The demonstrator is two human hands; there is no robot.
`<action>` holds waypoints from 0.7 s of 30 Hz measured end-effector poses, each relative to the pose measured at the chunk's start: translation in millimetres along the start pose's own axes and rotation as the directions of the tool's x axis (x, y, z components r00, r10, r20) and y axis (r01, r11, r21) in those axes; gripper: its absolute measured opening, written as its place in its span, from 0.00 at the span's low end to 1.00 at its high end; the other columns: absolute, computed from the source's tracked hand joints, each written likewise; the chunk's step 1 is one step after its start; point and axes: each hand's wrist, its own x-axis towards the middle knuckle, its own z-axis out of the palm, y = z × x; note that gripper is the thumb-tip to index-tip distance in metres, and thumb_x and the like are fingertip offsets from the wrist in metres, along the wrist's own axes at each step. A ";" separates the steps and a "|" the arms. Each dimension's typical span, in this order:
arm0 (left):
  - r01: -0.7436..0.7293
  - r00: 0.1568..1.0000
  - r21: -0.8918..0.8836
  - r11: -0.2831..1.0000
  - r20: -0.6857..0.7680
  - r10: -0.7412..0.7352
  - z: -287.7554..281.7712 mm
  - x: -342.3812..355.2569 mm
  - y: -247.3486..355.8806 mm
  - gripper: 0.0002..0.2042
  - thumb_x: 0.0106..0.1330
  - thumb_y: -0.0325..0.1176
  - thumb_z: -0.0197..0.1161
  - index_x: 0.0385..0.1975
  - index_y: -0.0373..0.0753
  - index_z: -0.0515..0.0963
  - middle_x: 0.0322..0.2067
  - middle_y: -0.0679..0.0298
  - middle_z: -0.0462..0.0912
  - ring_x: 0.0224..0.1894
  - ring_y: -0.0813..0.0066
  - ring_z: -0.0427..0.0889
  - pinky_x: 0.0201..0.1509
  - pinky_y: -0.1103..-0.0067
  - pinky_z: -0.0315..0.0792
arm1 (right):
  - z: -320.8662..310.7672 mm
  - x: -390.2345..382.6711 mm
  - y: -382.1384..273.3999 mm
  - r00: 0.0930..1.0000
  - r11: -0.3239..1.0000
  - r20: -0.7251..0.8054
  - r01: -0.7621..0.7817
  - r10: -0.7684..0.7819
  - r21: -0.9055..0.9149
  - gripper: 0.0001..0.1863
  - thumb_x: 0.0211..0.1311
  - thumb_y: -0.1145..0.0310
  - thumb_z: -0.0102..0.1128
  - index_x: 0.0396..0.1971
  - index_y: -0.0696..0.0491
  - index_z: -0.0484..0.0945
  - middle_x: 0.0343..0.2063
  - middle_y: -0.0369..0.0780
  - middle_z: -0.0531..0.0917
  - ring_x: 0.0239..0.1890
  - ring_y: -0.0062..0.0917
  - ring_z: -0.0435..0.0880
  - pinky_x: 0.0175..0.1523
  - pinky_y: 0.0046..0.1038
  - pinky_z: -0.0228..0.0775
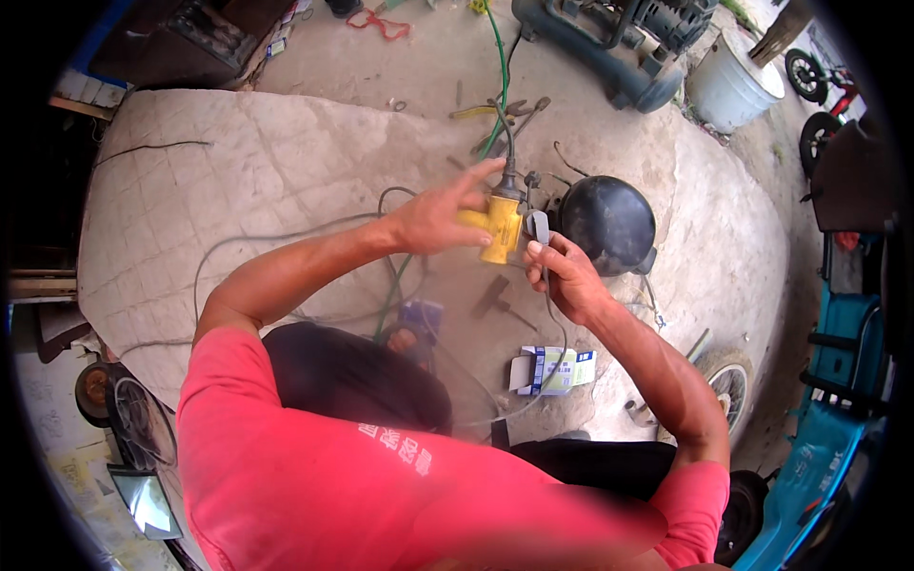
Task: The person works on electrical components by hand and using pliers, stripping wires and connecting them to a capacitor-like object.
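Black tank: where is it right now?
In the head view, the black tank sits right of centre, just up and right of the right hand, to the right of the yellow tool.

We observe from a fisheye camera worn on the person's head, left of a pair, facing steeply downward at close range. We find the red shirt [314,447] filling the lower frame, the concrete floor [286,152] spreading above centre, and straight edges bending toward the dark rim.
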 end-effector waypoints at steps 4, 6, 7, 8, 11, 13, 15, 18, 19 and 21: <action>0.032 0.999 0.112 0.993 0.005 -0.032 3.1 -1.8 9.1 0.48 0.60 0.27 0.69 0.77 0.43 0.44 0.50 0.55 0.83 0.56 0.68 0.79 0.64 0.71 0.69 | 2.0 3.5 6.5 1.000 0.994 -0.005 0.010 -0.011 -0.105 0.22 0.64 0.59 0.68 0.52 0.52 0.71 0.40 0.32 0.77 0.34 0.15 0.77 0.35 0.20 0.65; 0.002 1.000 0.122 0.992 0.001 -0.003 5.7 -1.7 7.6 0.47 0.60 0.27 0.70 0.76 0.43 0.45 0.50 0.55 0.83 0.56 0.67 0.79 0.63 0.71 0.70 | 3.5 7.2 5.4 1.000 0.993 -0.010 0.009 -0.010 -0.114 0.23 0.64 0.59 0.68 0.52 0.52 0.72 0.40 0.31 0.77 0.34 0.14 0.77 0.36 0.20 0.65; -0.028 1.000 0.144 0.989 -0.004 0.029 6.4 -1.9 4.8 0.47 0.60 0.27 0.70 0.76 0.43 0.46 0.50 0.55 0.83 0.56 0.67 0.79 0.63 0.71 0.70 | 4.4 8.0 4.8 1.000 0.993 -0.009 0.011 -0.012 -0.120 0.23 0.63 0.59 0.69 0.52 0.52 0.72 0.39 0.31 0.77 0.34 0.14 0.76 0.36 0.20 0.65; -0.058 0.998 0.165 0.985 -0.010 0.061 7.2 -2.1 2.7 0.46 0.60 0.28 0.70 0.76 0.43 0.46 0.50 0.55 0.83 0.55 0.67 0.79 0.63 0.71 0.70 | 4.9 7.3 5.5 1.000 0.993 -0.016 0.010 -0.012 -0.117 0.23 0.63 0.59 0.69 0.52 0.52 0.72 0.39 0.31 0.77 0.34 0.14 0.76 0.36 0.20 0.65; -0.011 1.000 0.105 0.994 0.007 0.011 8.4 -1.8 1.4 0.45 0.60 0.28 0.69 0.76 0.42 0.48 0.51 0.54 0.82 0.55 0.67 0.79 0.63 0.70 0.69 | 5.4 6.7 7.1 0.999 0.994 -0.033 0.017 -0.021 -0.106 0.21 0.63 0.59 0.69 0.51 0.52 0.73 0.37 0.31 0.77 0.33 0.14 0.76 0.34 0.19 0.64; 0.012 1.000 0.064 0.998 0.027 -0.014 9.0 -3.0 -4.3 0.47 0.58 0.31 0.72 0.75 0.41 0.49 0.54 0.52 0.80 0.56 0.62 0.79 0.64 0.69 0.69 | 6.0 9.0 8.9 0.999 0.996 -0.040 0.033 -0.037 -0.088 0.20 0.63 0.59 0.69 0.49 0.52 0.74 0.36 0.30 0.77 0.32 0.14 0.76 0.33 0.19 0.64; 0.007 1.000 0.160 0.987 0.022 -0.010 12.0 -4.8 -0.2 0.49 0.55 0.34 0.75 0.75 0.40 0.50 0.56 0.49 0.77 0.58 0.57 0.78 0.64 0.67 0.69 | 11.8 11.3 7.3 0.996 0.992 -0.084 -0.005 -0.005 -0.124 0.20 0.64 0.58 0.69 0.48 0.53 0.75 0.36 0.31 0.79 0.30 0.14 0.76 0.32 0.18 0.64; -0.052 0.997 0.482 0.875 -0.027 0.074 17.2 -6.9 15.0 0.51 0.50 0.39 0.78 0.74 0.40 0.53 0.59 0.46 0.73 0.61 0.51 0.74 0.66 0.65 0.68 | 21.2 18.0 4.7 0.995 0.984 -0.103 -0.026 0.007 -0.179 0.20 0.64 0.57 0.70 0.46 0.53 0.75 0.37 0.34 0.81 0.28 0.14 0.76 0.30 0.18 0.64; -0.076 0.991 0.576 0.814 -0.046 0.125 17.3 -8.4 14.6 0.52 0.48 0.41 0.79 0.73 0.40 0.54 0.60 0.46 0.71 0.63 0.50 0.72 0.66 0.65 0.68 | 26.3 19.0 2.6 0.995 0.980 -0.100 -0.026 0.006 -0.197 0.19 0.64 0.57 0.70 0.46 0.54 0.75 0.37 0.34 0.82 0.28 0.14 0.76 0.30 0.18 0.64; -0.080 0.980 0.635 0.769 -0.092 0.178 17.1 -9.4 16.1 0.51 0.47 0.42 0.78 0.72 0.39 0.57 0.62 0.47 0.69 0.65 0.50 0.69 0.67 0.65 0.66 | 33.4 17.7 -3.6 0.995 0.980 -0.086 0.024 -0.042 -0.196 0.21 0.62 0.56 0.70 0.44 0.55 0.76 0.35 0.36 0.82 0.27 0.15 0.75 0.31 0.20 0.64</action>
